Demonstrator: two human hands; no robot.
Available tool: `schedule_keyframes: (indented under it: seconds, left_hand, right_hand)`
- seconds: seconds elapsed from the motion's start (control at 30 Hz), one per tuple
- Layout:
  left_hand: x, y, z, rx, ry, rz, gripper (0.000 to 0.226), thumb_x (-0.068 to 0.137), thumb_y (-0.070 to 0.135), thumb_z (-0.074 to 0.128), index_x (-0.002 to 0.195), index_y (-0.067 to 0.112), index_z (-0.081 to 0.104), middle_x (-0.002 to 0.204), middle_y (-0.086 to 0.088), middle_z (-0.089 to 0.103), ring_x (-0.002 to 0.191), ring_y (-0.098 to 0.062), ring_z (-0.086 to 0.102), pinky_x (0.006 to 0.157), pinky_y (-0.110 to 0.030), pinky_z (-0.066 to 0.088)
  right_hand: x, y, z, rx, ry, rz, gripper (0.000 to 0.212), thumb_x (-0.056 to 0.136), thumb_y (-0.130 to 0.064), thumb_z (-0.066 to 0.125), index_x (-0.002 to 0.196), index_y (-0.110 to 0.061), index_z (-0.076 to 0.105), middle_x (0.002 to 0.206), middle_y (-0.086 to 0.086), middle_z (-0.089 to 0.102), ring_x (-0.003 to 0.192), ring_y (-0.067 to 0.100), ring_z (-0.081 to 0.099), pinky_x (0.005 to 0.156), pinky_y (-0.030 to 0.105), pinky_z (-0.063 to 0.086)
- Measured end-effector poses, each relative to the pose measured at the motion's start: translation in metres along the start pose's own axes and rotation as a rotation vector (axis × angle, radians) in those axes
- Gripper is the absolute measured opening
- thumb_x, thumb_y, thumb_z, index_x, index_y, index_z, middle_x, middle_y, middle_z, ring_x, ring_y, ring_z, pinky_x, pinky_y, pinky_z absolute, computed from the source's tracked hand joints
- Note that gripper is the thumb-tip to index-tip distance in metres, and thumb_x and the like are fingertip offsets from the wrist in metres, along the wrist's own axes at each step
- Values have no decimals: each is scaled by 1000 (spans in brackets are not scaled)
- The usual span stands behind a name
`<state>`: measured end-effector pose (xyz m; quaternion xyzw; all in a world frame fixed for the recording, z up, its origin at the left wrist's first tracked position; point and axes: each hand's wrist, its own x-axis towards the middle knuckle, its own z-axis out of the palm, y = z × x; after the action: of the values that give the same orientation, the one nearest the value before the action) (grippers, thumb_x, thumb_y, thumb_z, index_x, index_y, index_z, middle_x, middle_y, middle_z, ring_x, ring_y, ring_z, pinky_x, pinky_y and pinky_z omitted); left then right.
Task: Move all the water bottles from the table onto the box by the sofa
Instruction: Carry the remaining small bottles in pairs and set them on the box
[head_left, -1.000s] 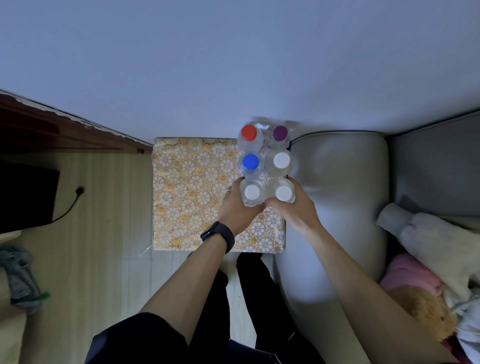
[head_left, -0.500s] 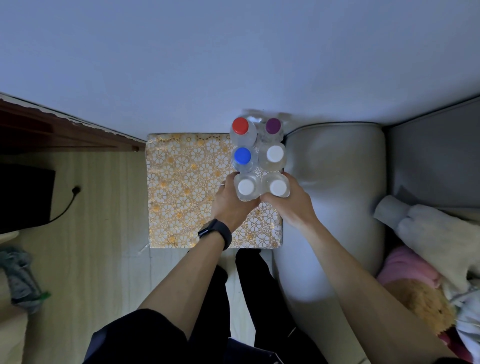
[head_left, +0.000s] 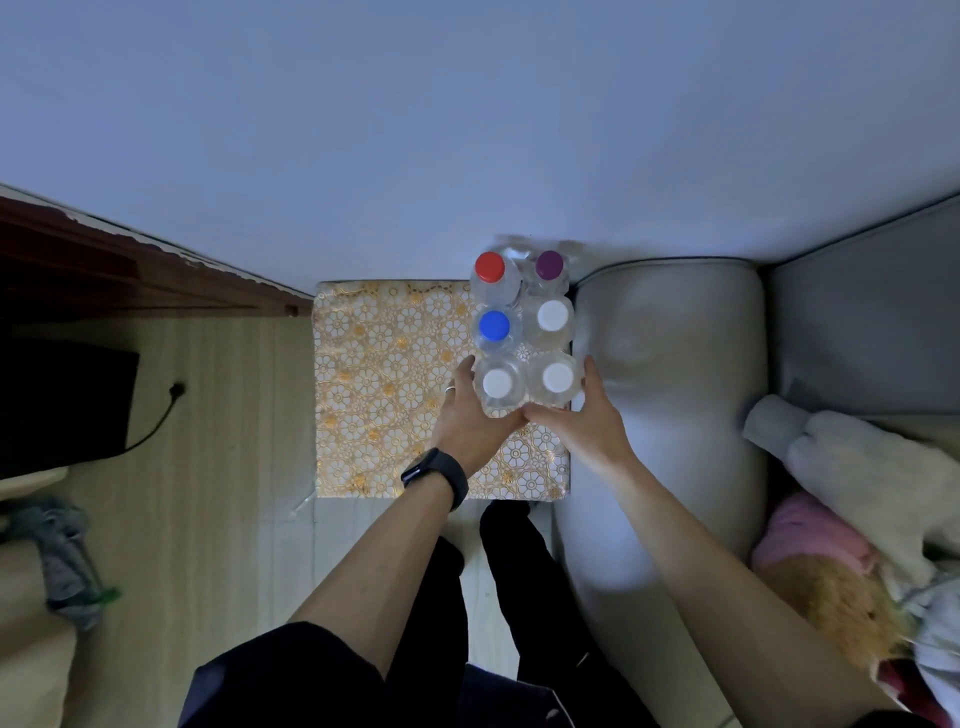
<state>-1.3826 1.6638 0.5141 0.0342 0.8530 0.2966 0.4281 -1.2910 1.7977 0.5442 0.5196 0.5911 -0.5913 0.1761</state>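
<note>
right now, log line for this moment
left hand grips left white-capped plastic bottle | right hand grips right white-capped plastic bottle | both on gold floral box

Left hand (head_left: 470, 423) holds white-capped bottle (head_left: 497, 383); right hand (head_left: 584, 421) holds neighbouring bottle (head_left: 557, 376); both on box (head_left: 384, 384) beside sofa (head_left: 670, 364).

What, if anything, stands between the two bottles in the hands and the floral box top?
Nothing visible. The left hand grips the left white-capped clear plastic bottle, the right hand the right white-capped bottle, both over the gold floral-patterned box, just in front of the four bottles standing there.
</note>
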Motion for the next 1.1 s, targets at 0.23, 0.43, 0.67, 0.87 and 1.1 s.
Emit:
schedule_keyframes:
  seconds: [0.23, 0.43, 0.67, 0.87, 1.1]
  left_hand:
    - [-56, -4, -38, 135, -50, -34, 80, 87, 36, 71, 153, 23, 27, 150, -11, 44, 126, -30, 53, 96, -39, 48]
    - [-134, -2, -104, 75, 25, 38, 65, 94, 37, 63, 151, 23, 34, 149, -9, 46, 130, -27, 50, 94, -34, 45]
    - [-261, -55, -214, -24, 324, 73, 56, 96, 43, 59, 147, 30, 41, 144, -5, 50, 108, -19, 59, 84, -24, 42]
    - [-408, -188, -304, -90, 761, -31, 53, 98, 41, 57, 146, 22, 44, 145, -4, 49, 119, -21, 56, 89, -23, 39]
    - [-603, -386, -341, -196, 1175, -276, 51, 92, 39, 64, 139, 22, 53, 137, -6, 58, 127, -23, 53, 103, -31, 42]
  right_hand:
    - [-59, -13, -22, -259, -31, -26, 78, 91, -34, 69, 157, -23, 27, 152, 3, 47, 113, 15, 59, 75, 18, 40]
    - [-132, -44, -23, -446, 19, -211, 46, 94, -42, 63, 136, -27, 57, 141, -6, 59, 127, 17, 56, 99, 29, 40]
    - [-234, -91, 45, -676, -21, -601, 24, 97, -32, 63, 120, -29, 69, 131, -8, 65, 125, 14, 57, 89, 20, 35]
    - [-344, -121, 203, -832, -223, -1048, 18, 95, -30, 65, 111, -31, 73, 117, -15, 66, 107, 2, 61, 76, 3, 32]
    - [-524, -88, 417, -917, -545, -1533, 24, 94, -28, 66, 117, -25, 73, 130, -7, 63, 129, 13, 52, 102, 18, 30]
